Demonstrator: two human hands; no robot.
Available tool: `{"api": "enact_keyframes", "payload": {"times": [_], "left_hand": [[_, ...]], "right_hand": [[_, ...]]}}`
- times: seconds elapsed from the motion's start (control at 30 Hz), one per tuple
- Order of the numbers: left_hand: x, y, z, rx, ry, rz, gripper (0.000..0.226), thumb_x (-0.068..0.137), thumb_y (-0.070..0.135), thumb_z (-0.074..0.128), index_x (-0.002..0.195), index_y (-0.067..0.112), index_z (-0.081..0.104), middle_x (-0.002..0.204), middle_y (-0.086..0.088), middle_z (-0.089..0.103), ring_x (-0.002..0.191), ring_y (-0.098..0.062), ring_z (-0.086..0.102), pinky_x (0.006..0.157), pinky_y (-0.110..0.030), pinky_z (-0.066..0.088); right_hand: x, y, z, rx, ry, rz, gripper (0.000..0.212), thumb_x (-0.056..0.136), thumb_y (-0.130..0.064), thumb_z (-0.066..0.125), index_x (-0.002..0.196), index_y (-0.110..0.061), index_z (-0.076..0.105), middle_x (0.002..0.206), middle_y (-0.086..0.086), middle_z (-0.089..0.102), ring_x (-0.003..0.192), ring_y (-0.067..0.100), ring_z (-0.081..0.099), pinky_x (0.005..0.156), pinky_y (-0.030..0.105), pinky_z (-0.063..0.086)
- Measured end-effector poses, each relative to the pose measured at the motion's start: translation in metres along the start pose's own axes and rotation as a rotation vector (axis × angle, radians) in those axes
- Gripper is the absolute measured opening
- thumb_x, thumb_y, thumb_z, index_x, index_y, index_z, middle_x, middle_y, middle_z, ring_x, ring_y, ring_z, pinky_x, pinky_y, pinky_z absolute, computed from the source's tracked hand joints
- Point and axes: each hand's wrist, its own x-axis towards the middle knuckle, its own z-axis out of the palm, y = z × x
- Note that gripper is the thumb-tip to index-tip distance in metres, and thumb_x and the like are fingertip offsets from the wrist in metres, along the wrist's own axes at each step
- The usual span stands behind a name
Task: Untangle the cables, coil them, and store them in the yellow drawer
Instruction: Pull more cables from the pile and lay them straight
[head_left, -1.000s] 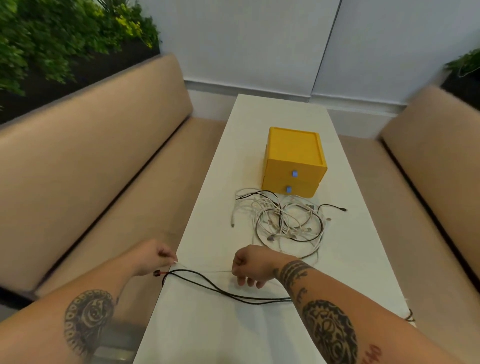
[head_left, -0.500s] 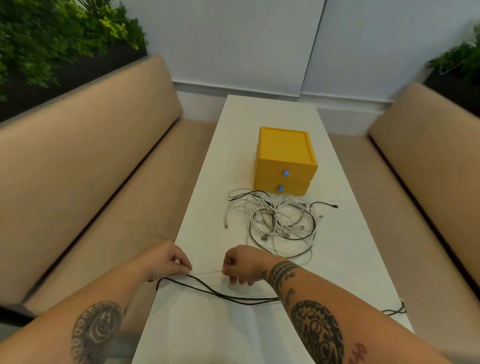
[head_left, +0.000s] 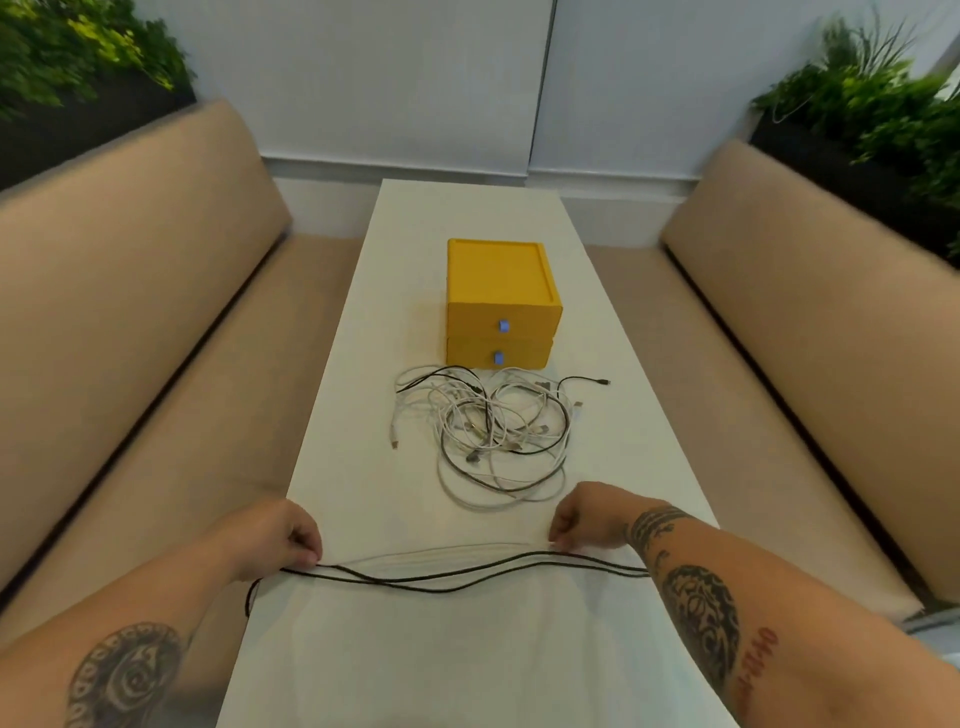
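Note:
A yellow two-drawer box (head_left: 501, 304) with blue knobs stands mid-table, both drawers closed. In front of it lies a tangled pile of white and black cables (head_left: 491, 431). Near the table's front, a white cable (head_left: 441, 552) is stretched between my hands. My left hand (head_left: 275, 538) pinches its left end at the table's left edge, and my right hand (head_left: 589, 514) pinches the other end. A black cable (head_left: 447, 578) lies doubled on the table just below the white one, one end drooping over the left edge.
The long white table (head_left: 467, 649) runs between two beige benches (head_left: 130, 322) (head_left: 810, 338). Planters with green plants (head_left: 67, 57) sit behind both backrests. A pale wall closes the far end.
My hands have moved apart, the right one well to the right, drawing the white cable out longer. The black cable now lies straighter across the table.

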Motion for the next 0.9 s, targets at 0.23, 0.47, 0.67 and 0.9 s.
{"api": "enact_keyframes", "payload": {"times": [0.23, 0.47, 0.67, 0.9], "left_hand": [[-0.003, 0.016, -0.006, 0.016, -0.031, -0.003, 0.017, 0.077, 0.022, 0.078, 0.068, 0.034, 0.074, 0.064, 0.023, 0.069, 0.056, 0.012, 0.059, 0.051, -0.008, 0.040], [0.002, 0.016, -0.018, 0.087, -0.126, -0.017, 0.014, 0.069, 0.030, 0.082, 0.065, 0.041, 0.073, 0.071, 0.026, 0.071, 0.067, 0.011, 0.064, 0.067, -0.011, 0.050], [0.017, 0.033, -0.025, 0.047, -0.131, 0.047, 0.010, 0.068, 0.041, 0.084, 0.072, 0.041, 0.075, 0.081, 0.022, 0.074, 0.078, 0.007, 0.067, 0.074, -0.011, 0.051], [0.040, 0.083, -0.033, -0.028, -0.016, 0.136, 0.007, 0.078, 0.045, 0.076, 0.081, 0.039, 0.077, 0.085, 0.023, 0.074, 0.084, 0.006, 0.066, 0.082, -0.019, 0.054]], "right_hand": [[-0.042, 0.072, 0.014, -0.059, 0.070, 0.177, 0.019, 0.078, -0.030, 0.079, 0.073, -0.039, 0.063, 0.079, -0.020, 0.062, 0.075, -0.001, 0.056, 0.061, 0.011, 0.038], [-0.054, 0.081, 0.019, -0.053, 0.123, 0.208, 0.015, 0.077, -0.038, 0.080, 0.081, -0.033, 0.067, 0.084, -0.016, 0.063, 0.080, 0.006, 0.058, 0.061, 0.014, 0.039], [-0.050, 0.076, 0.012, 0.000, 0.203, 0.207, 0.025, 0.089, -0.053, 0.063, 0.094, -0.028, 0.063, 0.098, -0.010, 0.060, 0.092, 0.012, 0.056, 0.076, 0.025, 0.042], [-0.033, 0.064, 0.007, 0.006, 0.254, 0.197, 0.034, 0.097, -0.051, 0.052, 0.110, -0.023, 0.066, 0.101, -0.007, 0.058, 0.095, 0.015, 0.054, 0.083, 0.028, 0.042]]}}
